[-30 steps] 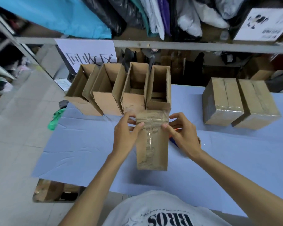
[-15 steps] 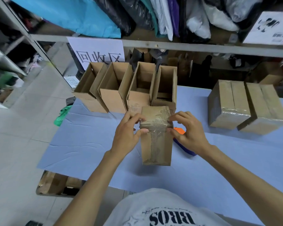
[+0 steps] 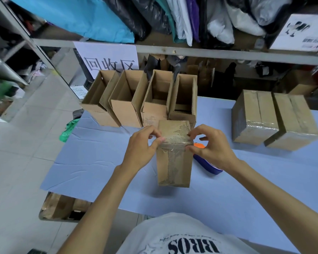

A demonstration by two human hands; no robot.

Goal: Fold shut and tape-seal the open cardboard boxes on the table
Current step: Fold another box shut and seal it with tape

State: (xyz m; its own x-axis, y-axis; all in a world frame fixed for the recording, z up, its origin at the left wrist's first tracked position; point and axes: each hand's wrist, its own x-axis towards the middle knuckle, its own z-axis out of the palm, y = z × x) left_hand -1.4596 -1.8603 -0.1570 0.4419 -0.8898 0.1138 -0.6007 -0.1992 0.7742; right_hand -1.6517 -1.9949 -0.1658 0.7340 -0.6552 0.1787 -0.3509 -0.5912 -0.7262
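While left grip and right grip pinch box top edges, open table left

A closed box stands on the worktop — left hand at its 9 o'clock, right hand at 3. Open boxes line up at 11 to 12, taped boxes at 2, a tape dispenser just beside at 4.

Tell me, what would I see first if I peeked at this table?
First you'd see two hands in the middle: the left hand and right hand pinch the top edge of a tall cardboard box standing on the blue table. Behind it stands a row of four open boxes. Off to the right sit two sealed boxes, side by side.
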